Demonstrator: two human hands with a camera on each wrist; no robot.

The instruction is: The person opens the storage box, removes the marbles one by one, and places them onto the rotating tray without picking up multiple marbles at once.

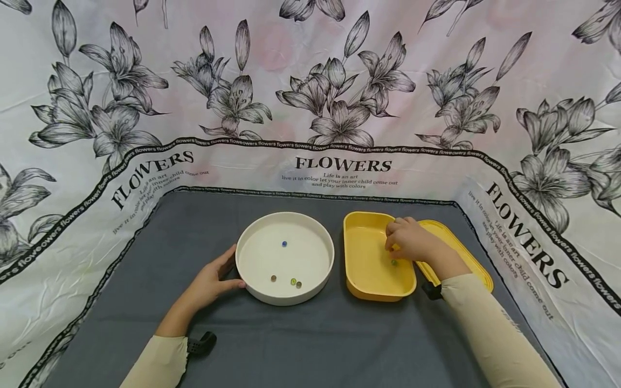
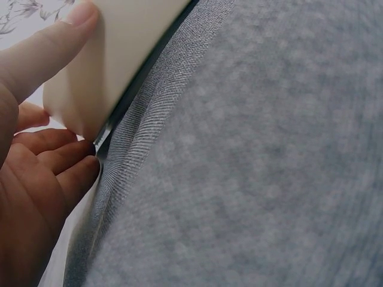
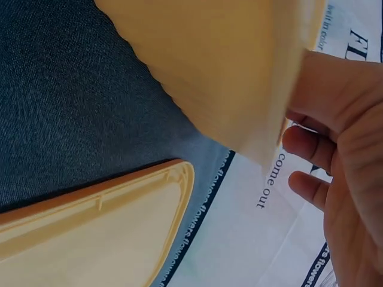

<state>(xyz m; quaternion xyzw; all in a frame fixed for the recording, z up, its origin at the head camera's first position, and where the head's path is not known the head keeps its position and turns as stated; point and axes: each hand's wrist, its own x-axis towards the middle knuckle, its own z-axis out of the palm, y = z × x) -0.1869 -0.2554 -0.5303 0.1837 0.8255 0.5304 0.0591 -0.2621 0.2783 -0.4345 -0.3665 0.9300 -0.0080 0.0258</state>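
Over grey cloth [image 1: 291, 337], the left hand [image 1: 209, 283], thumb and fingers parted, touches the dish [image 1: 310, 250]; inside, four marbles [image 1: 284, 244] lie right of its fingertips. The right hand [image 1: 416, 240] bends fingers inside the box [image 1: 368, 258], a green marble [image 1: 394, 262] beside them; I cannot tell their hold.

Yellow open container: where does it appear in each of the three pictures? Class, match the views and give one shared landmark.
Head: the yellow open container is right of centre, beside the round white tray, with the right hand reaching into it.
Left wrist: not in this picture.
Right wrist: top centre, cut off by the upper edge.
Shared landmark: the grey cloth surface, visible in all three.
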